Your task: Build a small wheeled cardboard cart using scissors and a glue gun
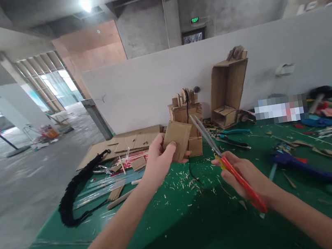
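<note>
tabletop: green, littered with chips and offcuts
left hand: clamped on cardboard piece, raised over tabletop
right hand: gripping red scissors, blades apart, just right of cardboard piece
room: bare concrete, white partition behind tabletop

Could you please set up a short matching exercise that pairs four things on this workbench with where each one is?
Things:
1. cardboard piece
2. scissors
3. black fringed strip
4. tall cardboard box

Places:
A. lying near the table's left edge
B. standing at the white wall
C. held in the right hand
D. held in the left hand

Pairs: 1-D, 2-C, 3-A, 4-B
</note>
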`<state>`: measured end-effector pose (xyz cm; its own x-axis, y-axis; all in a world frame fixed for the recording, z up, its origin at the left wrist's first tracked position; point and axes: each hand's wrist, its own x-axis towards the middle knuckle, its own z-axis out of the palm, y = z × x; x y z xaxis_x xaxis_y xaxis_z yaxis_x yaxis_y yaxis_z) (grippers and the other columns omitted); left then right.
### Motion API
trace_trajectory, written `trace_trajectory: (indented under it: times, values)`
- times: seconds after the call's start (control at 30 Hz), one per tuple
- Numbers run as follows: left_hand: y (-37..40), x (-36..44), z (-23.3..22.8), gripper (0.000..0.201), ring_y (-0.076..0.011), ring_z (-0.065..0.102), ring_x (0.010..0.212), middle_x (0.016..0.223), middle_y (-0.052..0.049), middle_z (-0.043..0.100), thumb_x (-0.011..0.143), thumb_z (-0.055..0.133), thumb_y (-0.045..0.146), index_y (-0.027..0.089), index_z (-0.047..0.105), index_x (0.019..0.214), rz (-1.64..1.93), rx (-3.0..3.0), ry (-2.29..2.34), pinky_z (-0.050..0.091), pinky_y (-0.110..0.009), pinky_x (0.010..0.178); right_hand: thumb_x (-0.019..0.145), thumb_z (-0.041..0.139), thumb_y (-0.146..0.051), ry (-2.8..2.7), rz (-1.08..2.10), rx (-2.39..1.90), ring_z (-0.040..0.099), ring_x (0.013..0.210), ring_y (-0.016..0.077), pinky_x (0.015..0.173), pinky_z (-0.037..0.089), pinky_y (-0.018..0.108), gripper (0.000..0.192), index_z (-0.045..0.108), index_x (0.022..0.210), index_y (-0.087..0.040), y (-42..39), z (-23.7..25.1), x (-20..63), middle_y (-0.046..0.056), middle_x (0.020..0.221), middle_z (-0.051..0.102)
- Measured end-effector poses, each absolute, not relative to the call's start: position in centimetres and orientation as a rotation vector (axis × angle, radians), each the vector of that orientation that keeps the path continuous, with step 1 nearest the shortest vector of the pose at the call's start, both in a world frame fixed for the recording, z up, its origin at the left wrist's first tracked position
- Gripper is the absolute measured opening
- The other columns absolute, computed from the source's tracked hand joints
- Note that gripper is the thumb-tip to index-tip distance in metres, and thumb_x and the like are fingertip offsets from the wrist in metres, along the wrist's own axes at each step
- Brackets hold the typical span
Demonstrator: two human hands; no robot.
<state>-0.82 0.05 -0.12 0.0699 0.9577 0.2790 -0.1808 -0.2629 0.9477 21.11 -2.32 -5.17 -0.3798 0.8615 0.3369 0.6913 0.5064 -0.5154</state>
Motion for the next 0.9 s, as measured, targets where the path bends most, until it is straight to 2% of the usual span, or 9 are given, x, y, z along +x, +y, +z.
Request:
trace_trajectory:
  times: [0.1, 0.23, 0.33, 0.57, 0.67, 0.9]
  values:
    - [0.0, -1.3, 0.3, 0.015, -0.0161, 0.066, 0.058, 0.079, -0.006, 0.064, 0.076, 0.058, 0.027, 0.018, 0.054, 0.087, 1.398, 1.406, 0.847, 0.052, -0.022, 0.044, 0.086, 0.039, -0.044, -2.184, 0.454, -1.297, 0.056, 0.057, 0.0194, 0.059, 0.042, 0.034, 0.028, 0.05, 0.072, -0.023, -2.2, -5.2, 21.3, 0.006, 0.068, 0.058]
    - [0.1, -1.8, 0.3, 0.011, -0.0159, 0.065, 0.054, 0.068, -0.003, 0.062, 0.075, 0.06, 0.025, 0.017, 0.057, 0.083, 1.354, 1.511, 0.863, 0.05, -0.02, 0.039, 0.083, 0.044, -0.042, -2.15, 0.529, -1.29, 0.056, 0.055, 0.0192, 0.056, 0.041, 0.033, 0.023, 0.054, 0.084, -0.021, -2.0, -5.5, 21.3, 0.005, 0.067, 0.059]
    - [0.3, -1.9, 0.1, 0.009, -0.0158, 0.065, 0.051, 0.065, -0.003, 0.062, 0.075, 0.058, 0.023, 0.017, 0.058, 0.082, 1.287, 1.588, 0.875, 0.049, -0.018, 0.037, 0.083, 0.046, -0.04, -2.147, 0.56, -1.297, 0.056, 0.055, 0.0186, 0.055, 0.041, 0.032, 0.022, 0.054, 0.087, -0.02, -2.0, -5.7, 21.2, 0.005, 0.067, 0.059]
    - [0.6, -2.4, 0.4, 0.026, -0.0187, 0.065, 0.05, 0.066, -0.005, 0.063, 0.075, 0.057, 0.023, 0.014, 0.065, 0.098, 1.197, 1.638, 0.956, 0.046, -0.021, 0.033, 0.085, 0.043, -0.042, -2.192, 0.524, -1.339, 0.055, 0.056, 0.0184, 0.055, 0.039, 0.032, 0.023, 0.046, 0.092, -0.021, -2.1, -5.7, 21.2, 0.003, 0.069, 0.058]
    - [0.7, -2.8, 0.6, 0.027, -0.0199, 0.065, 0.052, 0.064, -0.007, 0.064, 0.077, 0.056, 0.024, 0.015, 0.066, 0.1, 1.15, 1.676, 0.947, 0.046, -0.024, 0.035, 0.085, 0.043, -0.044, -2.194, 0.497, -1.372, 0.055, 0.056, 0.0186, 0.054, 0.037, 0.031, 0.026, 0.043, 0.097, -0.02, -2.2, -5.5, 21.1, 0.003, 0.068, 0.059]
    - [0.4, -2.6, 1.0, 0.02, -0.0175, 0.064, 0.048, 0.058, -0.005, 0.063, 0.078, 0.054, 0.023, 0.013, 0.063, 0.092, 1.107, 1.701, 0.98, 0.045, -0.022, 0.034, 0.086, 0.042, -0.044, -2.206, 0.401, -1.427, 0.053, 0.053, 0.0173, 0.051, 0.034, 0.029, 0.023, 0.044, 0.083, -0.021, -2.2, -5.2, 20.9, 0.003, 0.063, 0.06]
